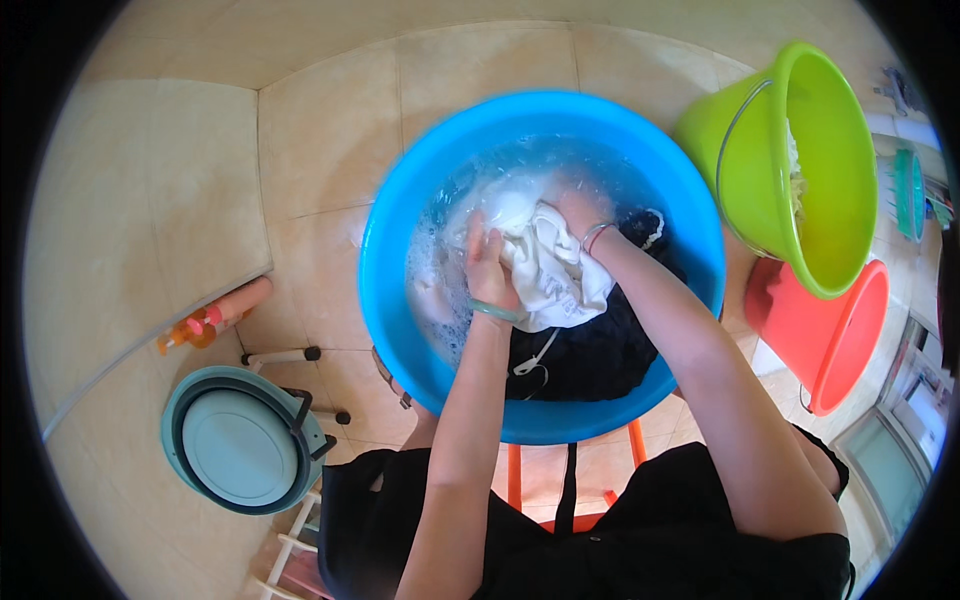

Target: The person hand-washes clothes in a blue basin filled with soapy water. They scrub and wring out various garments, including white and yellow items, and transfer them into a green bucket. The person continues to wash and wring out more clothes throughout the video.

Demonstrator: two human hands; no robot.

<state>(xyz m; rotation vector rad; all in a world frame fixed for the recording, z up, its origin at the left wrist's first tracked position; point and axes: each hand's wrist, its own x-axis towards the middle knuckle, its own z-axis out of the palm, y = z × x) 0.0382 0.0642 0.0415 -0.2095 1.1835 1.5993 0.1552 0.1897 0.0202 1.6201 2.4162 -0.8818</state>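
A white garment (560, 278) lies bunched in sudsy water inside a large blue basin (385, 325). My left hand (488, 268) is against the garment's left side, its fingers stretched upward and apart. At the garment's upper right, my right hand (583, 208) grips the wet cloth; its fingertips are blurred and partly under the water. Dark clothing (590, 355) with a white drawstring is heaped in the near part of the basin, under the white garment. Foam (432, 290) floats along the left side.
A lime-green bucket (735, 160) with pale cloth inside stands at the right, near a coral-red bucket (815, 335). At the left are a grey-green collapsible basin (240, 447) and orange bottles (230, 305) by the wall. Orange-red stool legs (514, 475) show below the blue basin.
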